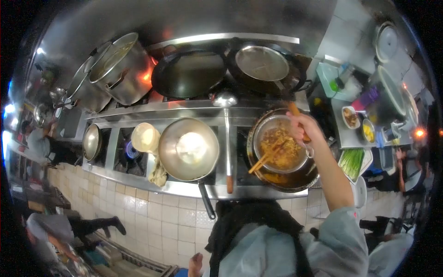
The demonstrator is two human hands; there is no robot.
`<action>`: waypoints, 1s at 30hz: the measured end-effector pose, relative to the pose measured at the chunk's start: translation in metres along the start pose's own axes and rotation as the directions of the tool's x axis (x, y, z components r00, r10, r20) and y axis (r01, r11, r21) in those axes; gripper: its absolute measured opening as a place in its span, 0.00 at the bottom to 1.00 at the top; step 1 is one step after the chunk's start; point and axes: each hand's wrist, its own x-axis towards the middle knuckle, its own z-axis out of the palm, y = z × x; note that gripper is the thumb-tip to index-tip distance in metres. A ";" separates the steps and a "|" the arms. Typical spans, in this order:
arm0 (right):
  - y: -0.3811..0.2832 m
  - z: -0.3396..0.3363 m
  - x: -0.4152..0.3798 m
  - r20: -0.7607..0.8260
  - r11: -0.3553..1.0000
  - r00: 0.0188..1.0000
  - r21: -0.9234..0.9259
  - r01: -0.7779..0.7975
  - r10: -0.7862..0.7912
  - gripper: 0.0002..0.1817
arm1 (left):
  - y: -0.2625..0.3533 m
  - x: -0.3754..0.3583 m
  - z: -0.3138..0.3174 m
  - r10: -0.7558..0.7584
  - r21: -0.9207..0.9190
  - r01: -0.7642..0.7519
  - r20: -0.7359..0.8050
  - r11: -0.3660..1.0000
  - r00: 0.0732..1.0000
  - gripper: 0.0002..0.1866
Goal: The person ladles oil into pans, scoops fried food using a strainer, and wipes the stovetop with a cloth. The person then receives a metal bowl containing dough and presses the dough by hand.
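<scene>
My right hand (pixel 303 129) is closed round a wooden handle (pixel 293 109) above the far right part of a metal strainer (pixel 282 152). Inside the strainer lie golden-brown fried bits, with wooden chopsticks (pixel 266 159) resting across them. Beneath it is a dark pan (pixel 295 184) with brownish liquid. Low at the frame's bottom, beside my body, my left hand (pixel 195 264) has its fingers curled, away from the stove, with nothing visible in them.
A steel pan (pixel 166 161) with white contents sits left, beside a long ladle (pixel 227 147) and a tub (pixel 145 137). Two dark woks (pixel 188 74) and tall pots (pixel 124 78) stand behind. A burner (pixel 133 151) burns blue. Green stalks (pixel 351 164) fill a tray at right; other people work at both sides.
</scene>
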 end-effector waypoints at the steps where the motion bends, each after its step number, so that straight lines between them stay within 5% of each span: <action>1: -0.002 0.000 -0.008 0.012 1.000 1.000 0.002 -0.008 0.008 0.17 | 0.001 0.001 -0.003 -0.008 -0.002 0.008 -0.012 1.000 1.000 0.22; 6: 0.005 -0.044 -0.059 0.019 0.996 0.999 -0.077 0.046 -0.045 0.18 | 0.114 -0.007 -0.022 -0.087 0.181 0.076 0.057 0.981 0.995 0.23; 9: 0.010 -0.062 -0.106 -0.064 0.991 0.998 -0.133 -0.015 0.007 0.20 | 0.090 0.011 -0.016 -0.167 0.032 0.166 0.054 0.986 0.984 0.24; 13: 0.041 -0.109 -0.150 -0.144 0.962 0.984 -0.237 -0.134 0.102 0.21 | 0.115 0.016 -0.012 -0.130 0.121 0.120 0.081 0.985 0.988 0.24; 15: 0.059 -0.131 -0.169 0.023 0.988 0.994 -0.116 -0.104 0.108 0.22 | 0.100 0.028 -0.004 -0.071 0.147 0.064 0.046 0.987 0.996 0.24; 21: 0.098 -0.169 -0.192 0.050 0.969 0.967 -0.019 -0.248 0.249 0.24 | 0.144 0.030 0.006 -0.018 0.210 0.007 0.052 0.978 0.998 0.23; 27: 0.089 -0.191 -0.181 -0.076 0.843 0.873 -0.232 -0.485 0.481 0.21 | 0.162 0.012 0.019 -0.048 0.208 0.049 -0.012 0.977 0.999 0.24; 30: 0.076 -0.203 -0.168 -0.039 0.797 0.892 -0.431 -0.422 0.451 0.22 | 0.158 -0.010 0.031 -0.135 0.168 0.136 -0.015 0.976 0.991 0.26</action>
